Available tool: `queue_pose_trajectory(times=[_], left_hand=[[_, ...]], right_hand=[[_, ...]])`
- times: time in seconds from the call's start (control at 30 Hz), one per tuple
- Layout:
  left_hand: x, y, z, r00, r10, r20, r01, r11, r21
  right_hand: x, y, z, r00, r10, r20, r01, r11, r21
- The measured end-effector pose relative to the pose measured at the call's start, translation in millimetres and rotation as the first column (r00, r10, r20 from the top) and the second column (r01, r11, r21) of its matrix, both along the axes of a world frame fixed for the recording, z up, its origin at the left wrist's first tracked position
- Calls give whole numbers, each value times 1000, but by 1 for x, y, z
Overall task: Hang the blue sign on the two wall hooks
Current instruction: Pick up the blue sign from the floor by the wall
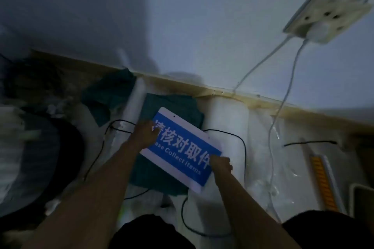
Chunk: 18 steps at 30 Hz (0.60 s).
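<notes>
Cluttered dim floor (263,147) beneath white wall (202,26)

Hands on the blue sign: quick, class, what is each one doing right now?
Left hand: closed on the left end of the blue sign.
Right hand: closed on its right end.

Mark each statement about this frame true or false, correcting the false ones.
1. Both hands, left hand and right hand, are on the blue rectangular white-bordered sign. True.
2. The sign already hangs on the wall. False: it is low, over a dark green cloth.
3. A white wall socket has white cables running down from it. True.
4. The sign is red. False: it is blue with white lettering.
</notes>
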<state>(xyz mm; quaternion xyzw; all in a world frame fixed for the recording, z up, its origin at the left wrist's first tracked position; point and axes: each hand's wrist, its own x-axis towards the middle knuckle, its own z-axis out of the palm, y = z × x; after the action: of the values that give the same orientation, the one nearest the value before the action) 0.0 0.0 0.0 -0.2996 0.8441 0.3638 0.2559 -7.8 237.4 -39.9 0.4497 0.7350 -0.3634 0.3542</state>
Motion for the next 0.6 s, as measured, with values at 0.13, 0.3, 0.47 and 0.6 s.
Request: queue_pose_trajectory(times=[0.13,0.3,0.47,0.6], left_hand=[[-13,-13,-50,991,123,53,-120,991,-58],[-13,-17,-78,991,116,63,-107,987,-123],[-18,-15,-73,981,182,60,-173,977,-124],[-26,-10,-41,975,222,-17,-221,956,-193]], right_hand=[[-11,-22,-46,967,-248,-48,252,964,86],[-13,-39,-65,951,-299,-83,307,947,100],[-18,-38,-56,933,-348,-97,354,933,59],[-19,-28,-32,939,-336,-77,336,942,-15]])
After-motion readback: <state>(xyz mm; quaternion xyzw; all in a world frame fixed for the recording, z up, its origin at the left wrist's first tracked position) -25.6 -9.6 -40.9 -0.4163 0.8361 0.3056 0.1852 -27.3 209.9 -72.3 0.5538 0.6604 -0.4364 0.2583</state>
